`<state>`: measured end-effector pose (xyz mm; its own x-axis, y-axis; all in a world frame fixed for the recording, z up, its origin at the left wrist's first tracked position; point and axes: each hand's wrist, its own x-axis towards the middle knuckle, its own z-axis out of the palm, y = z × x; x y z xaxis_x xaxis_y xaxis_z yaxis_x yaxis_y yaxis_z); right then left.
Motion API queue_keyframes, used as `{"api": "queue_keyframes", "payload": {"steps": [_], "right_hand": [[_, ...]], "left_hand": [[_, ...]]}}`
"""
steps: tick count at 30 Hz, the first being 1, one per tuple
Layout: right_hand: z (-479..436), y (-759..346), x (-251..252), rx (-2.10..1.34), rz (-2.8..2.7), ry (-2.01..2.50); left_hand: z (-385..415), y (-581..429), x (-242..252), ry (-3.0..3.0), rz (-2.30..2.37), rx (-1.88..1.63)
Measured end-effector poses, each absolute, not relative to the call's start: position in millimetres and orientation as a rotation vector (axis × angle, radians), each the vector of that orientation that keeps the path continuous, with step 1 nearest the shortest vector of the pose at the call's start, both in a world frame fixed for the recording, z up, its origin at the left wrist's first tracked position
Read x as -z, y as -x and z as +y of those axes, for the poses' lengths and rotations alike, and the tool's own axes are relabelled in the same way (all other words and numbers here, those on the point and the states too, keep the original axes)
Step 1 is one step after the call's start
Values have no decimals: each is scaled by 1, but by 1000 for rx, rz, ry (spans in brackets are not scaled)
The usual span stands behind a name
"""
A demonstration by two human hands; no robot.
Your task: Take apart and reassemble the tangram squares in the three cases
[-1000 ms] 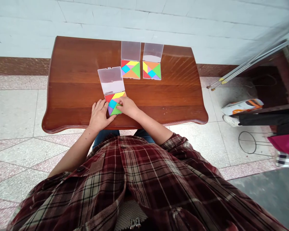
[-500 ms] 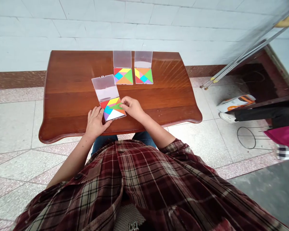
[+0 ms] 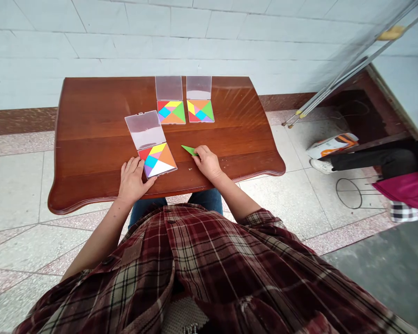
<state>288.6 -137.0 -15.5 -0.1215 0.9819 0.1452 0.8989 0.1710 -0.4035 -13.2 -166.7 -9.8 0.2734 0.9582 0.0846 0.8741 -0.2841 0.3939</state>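
A person's right hand (image 3: 207,162) pinches a green tangram triangle (image 3: 188,149) on the wooden table (image 3: 90,134), a white gap (image 3: 156,168) showing in the open puzzle case (image 3: 167,158) beside the spread left hand (image 3: 132,180).

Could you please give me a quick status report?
Right hand holding green triangle, off the tray. Left hand open beside tangram tray. Nothing in the way.

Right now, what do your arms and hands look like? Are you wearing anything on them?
My left hand and right hand are bare, with no gloves. My forearms are bare too. My left sleeve and right sleeve are dark red plaid with cream and black lines.
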Motion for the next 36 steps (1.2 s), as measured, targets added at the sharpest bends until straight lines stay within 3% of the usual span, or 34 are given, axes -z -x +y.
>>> {"api": "queue_keyframes", "payload": {"steps": [23, 36], "right_hand": [[-125, -243, -23, -631, -2243, 1477], [-126, -201, -28, -760, -2329, 1599]], "left_hand": [[-169, 11, 10, -2269, 1661, -462], [-171, 8, 7, -2259, 1656, -453]]}}
